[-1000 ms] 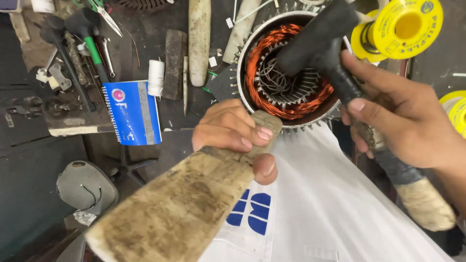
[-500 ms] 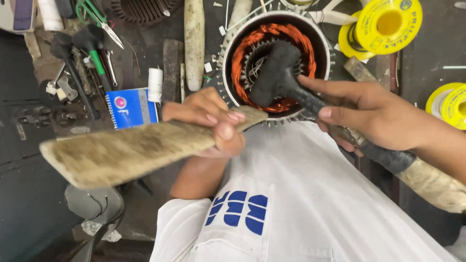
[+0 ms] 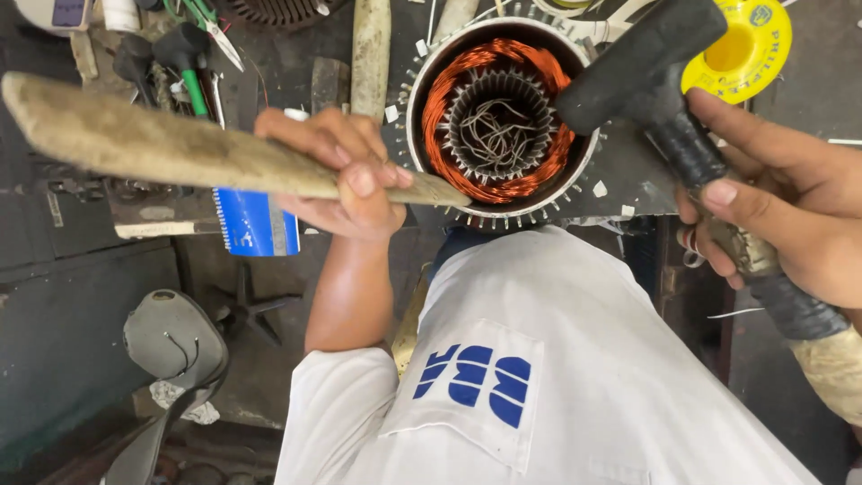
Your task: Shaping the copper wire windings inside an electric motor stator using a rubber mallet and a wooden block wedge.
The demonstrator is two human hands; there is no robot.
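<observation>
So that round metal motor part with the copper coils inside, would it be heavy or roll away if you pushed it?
The round steel motor stator with copper windings probably weighs a lot for its size: thick metal ring, dense copper. It lies flat on its end on the dark workbench, so it would likely slide rather than roll. The loose thin wires at its centre look easily bent.

The motor stator (image 3: 500,121) sits on the surface (image 3: 628,171), between the left hand (image 3: 346,175) and right hand (image 3: 790,211). The wooden stick (image 3: 180,148) reaches from the left to its rim; the mallet (image 3: 646,58) hangs over its right edge. A notebook (image 3: 254,223) lies left, below the stick.

One copper-wound stator (image 3: 499,121), one mallet (image 3: 664,81), one wooden stick (image 3: 180,148), one yellow spool (image 3: 741,49).
</observation>
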